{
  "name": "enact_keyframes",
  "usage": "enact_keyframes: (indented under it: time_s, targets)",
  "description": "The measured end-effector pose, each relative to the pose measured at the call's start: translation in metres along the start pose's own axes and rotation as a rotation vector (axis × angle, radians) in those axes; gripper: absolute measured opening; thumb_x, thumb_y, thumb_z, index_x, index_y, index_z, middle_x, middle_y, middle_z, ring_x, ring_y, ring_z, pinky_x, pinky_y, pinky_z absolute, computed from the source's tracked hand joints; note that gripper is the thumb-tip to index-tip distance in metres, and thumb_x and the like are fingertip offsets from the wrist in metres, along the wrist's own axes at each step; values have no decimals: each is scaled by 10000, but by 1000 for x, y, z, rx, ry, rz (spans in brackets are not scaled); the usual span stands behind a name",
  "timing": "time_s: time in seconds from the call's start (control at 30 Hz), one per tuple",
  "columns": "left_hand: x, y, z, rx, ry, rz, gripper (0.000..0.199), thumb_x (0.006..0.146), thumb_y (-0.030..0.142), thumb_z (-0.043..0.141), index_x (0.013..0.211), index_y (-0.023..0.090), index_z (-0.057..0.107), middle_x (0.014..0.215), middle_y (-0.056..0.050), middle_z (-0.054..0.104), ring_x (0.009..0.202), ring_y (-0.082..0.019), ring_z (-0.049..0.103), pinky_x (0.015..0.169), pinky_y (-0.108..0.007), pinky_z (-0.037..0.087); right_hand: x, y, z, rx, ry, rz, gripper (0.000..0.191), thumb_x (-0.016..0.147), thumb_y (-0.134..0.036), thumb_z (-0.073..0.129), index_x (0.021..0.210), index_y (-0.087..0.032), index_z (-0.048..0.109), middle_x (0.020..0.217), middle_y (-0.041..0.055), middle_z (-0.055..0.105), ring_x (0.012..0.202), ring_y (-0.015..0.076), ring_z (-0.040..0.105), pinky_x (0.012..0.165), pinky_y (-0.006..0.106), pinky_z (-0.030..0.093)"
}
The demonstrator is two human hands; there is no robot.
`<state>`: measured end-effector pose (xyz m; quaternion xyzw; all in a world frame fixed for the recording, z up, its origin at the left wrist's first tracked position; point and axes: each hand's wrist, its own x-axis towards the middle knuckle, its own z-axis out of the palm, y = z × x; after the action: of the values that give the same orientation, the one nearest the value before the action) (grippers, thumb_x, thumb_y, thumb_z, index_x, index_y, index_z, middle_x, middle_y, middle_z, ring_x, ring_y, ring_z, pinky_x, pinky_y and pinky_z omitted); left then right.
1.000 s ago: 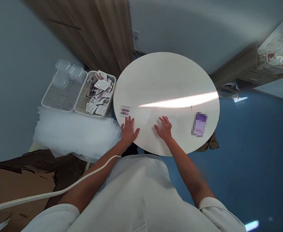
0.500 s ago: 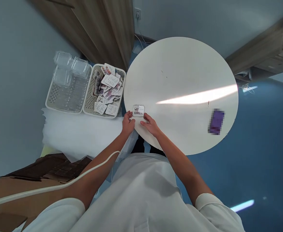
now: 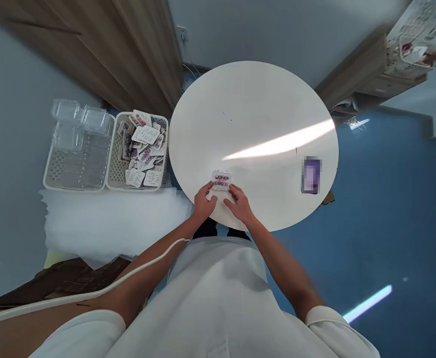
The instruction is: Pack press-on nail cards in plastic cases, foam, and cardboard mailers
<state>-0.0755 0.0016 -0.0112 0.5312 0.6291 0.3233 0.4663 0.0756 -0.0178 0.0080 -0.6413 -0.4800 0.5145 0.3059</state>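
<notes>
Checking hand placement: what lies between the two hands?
In the head view, the clear case lies between the fingertips of the left hand and right hand; bare tabletop separates the thumbs.

A round white table (image 3: 255, 107) is crossed by a bright streak of light. Near its front edge, a clear case (image 3: 221, 180) holding two rows of small, dark and reddish pieces is placed. Toward the right side, a purple object (image 3: 310, 175), obscured by pixelation, is set, and small dark specks (image 3: 296, 150) are scattered.
</notes>
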Motion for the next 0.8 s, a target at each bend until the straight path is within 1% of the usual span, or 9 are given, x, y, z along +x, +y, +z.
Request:
enact_keyframes:
  time_s: [0.1, 0.17, 0.23, 0.3, 0.4, 0.57, 0.7, 0.8]
  targets:
    - [-13, 10, 29, 98, -125, 78, 481, 646, 117, 490, 1115, 192, 568, 1252, -37, 514, 1147, -203, 476, 989, -359, 385, -23, 17, -37, -30, 53, 5, 539, 697, -209, 565, 1228, -222, 471, 1295, 73, 422, 1082, 191, 514, 932, 346, 432]
    - [-22, 15, 47, 158, -194, 103, 490, 648, 117, 481, 1123, 191, 571, 1240, -30, 527, 1141, -197, 485, 1006, -352, 370, -37, 31, -59, -63, 67, 17, 497, 693, -180, 543, 1189, -196, 512, 1260, 91, 456, 1008, 186, 559, 897, 347, 458]
    - [-30, 19, 63, 210, -256, 120, 500, 650, 119, 471, 1137, 176, 566, 1224, -36, 542, 1131, -196, 495, 1009, -346, 369, -48, 44, -77, -95, 59, 16, 473, 690, -159, 520, 1162, -181, 534, 1233, 102, 478, 960, 179, 582, 877, 344, 469]
    - [-37, 23, 77, 256, -297, 138, 504, 649, 122, 464, 1142, 151, 565, 1220, -51, 544, 1129, -199, 498, 1008, -340, 368, -55, 56, -90, -136, 57, -1, 467, 690, -147, 503, 1154, -170, 540, 1218, 109, 489, 936, 174, 590, 866, 339, 472]
    - [-45, 27, 93, 313, -293, 141, 508, 651, 129, 456, 1148, 131, 561, 1228, -67, 536, 1128, -201, 499, 999, -333, 375, -60, 69, -101, -221, 63, -47, 476, 679, -139, 499, 1153, -143, 539, 1185, 122, 509, 936, 180, 581, 876, 340, 459]
    - [-55, 28, 110, 374, -232, 87, 502, 651, 127, 454, 1139, 154, 567, 1214, -45, 550, 1129, -198, 499, 1001, -339, 368, -59, 81, -108, -298, 35, -106, 477, 675, -140, 496, 1150, -135, 536, 1182, 118, 508, 991, 182, 551, 922, 326, 419]
    - [-61, 26, 117, 400, -187, 51, 483, 658, 129, 455, 1128, 142, 566, 1186, -56, 570, 1102, -196, 518, 983, -332, 386, -58, 86, -112, -323, -14, -146, 500, 675, -141, 490, 1175, -133, 510, 1208, 120, 483, 1073, 197, 501, 954, 335, 387]
    - [-63, 25, 117, 449, -173, 86, 463, 680, 142, 456, 1133, 140, 549, 1160, -72, 579, 1070, -205, 532, 954, -351, 410, -58, 87, -115, -336, -31, -176, 518, 676, -159, 502, 1193, -146, 487, 1240, 114, 449, 1148, 215, 434, 991, 353, 341]
